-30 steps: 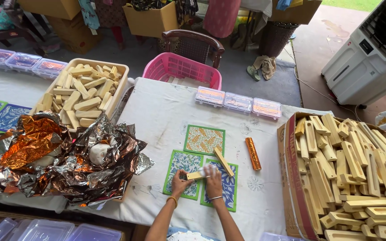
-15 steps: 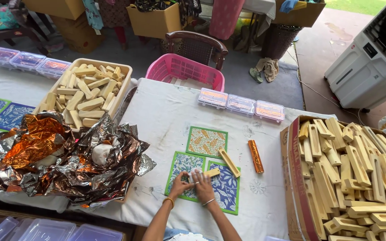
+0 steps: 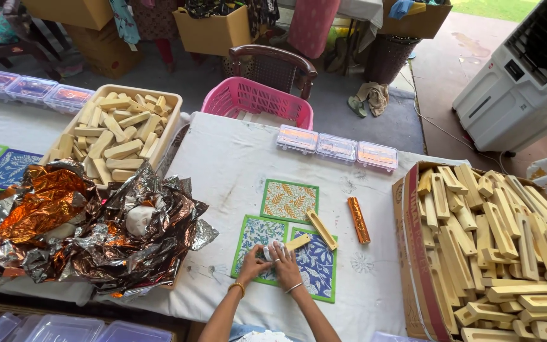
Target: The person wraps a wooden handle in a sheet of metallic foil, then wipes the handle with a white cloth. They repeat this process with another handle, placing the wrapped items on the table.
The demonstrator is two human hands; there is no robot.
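My left hand [image 3: 252, 263] and my right hand [image 3: 285, 261] meet over the green-edged patterned cards [image 3: 289, 201] on the white table cloth [image 3: 229, 164]. Together they hold a small whitish lump [image 3: 273, 249] pressed against the near end of a pale wooden stick [image 3: 297, 242]. A second slotted wooden stick [image 3: 321, 229] lies just beyond them on the blue patterned card [image 3: 314, 263]. An orange foil-wrapped stick [image 3: 358, 220] lies to its right.
A cardboard box [image 3: 413, 253] of slotted wooden sticks stands at the right. Crumpled orange and silver foil [image 3: 71, 221] lies at the left, behind it a tray of pale sticks [image 3: 116, 130]. Clear lidded boxes [image 3: 337, 147], a pink basket [image 3: 257, 101] and a chair stand beyond.
My hands have drawn together over the lower cards and now work the whitish lump at the stick's end. The view has shifted slightly.
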